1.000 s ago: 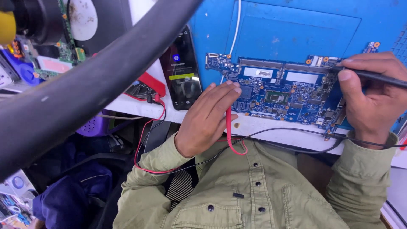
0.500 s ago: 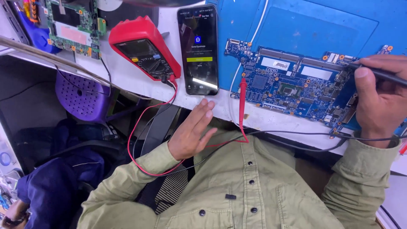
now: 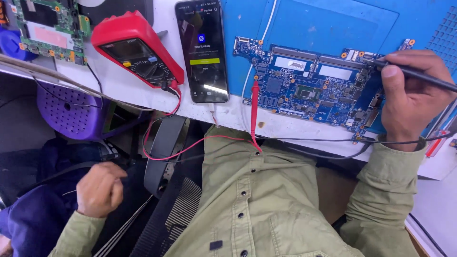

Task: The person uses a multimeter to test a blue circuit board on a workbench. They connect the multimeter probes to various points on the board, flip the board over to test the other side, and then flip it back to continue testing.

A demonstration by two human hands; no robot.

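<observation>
A blue circuit board [image 3: 314, 90] lies on a blue mat [image 3: 333, 24] at the desk's front edge. My right hand [image 3: 412, 97] holds a black probe [image 3: 419, 76], its tip on the board's upper right part. A red probe [image 3: 254, 107] lies loose beside the board's left end, its red lead running to a red multimeter [image 3: 135, 47]. My left hand [image 3: 100, 188] is low at my left side, below the desk, fingers curled with nothing visible in it, over dark blue cloth [image 3: 33, 209].
A black phone [image 3: 202, 50] with a lit screen lies between the multimeter and the board. A green circuit board [image 3: 45, 28] sits far left. A purple perforated stool [image 3: 71, 112] stands under the desk. Black cables [image 3: 333, 143] run along the desk edge.
My left hand let go of the red probe, left the desk and dropped down to my left side. The view swung left. My right hand kept the black probe on the board.
</observation>
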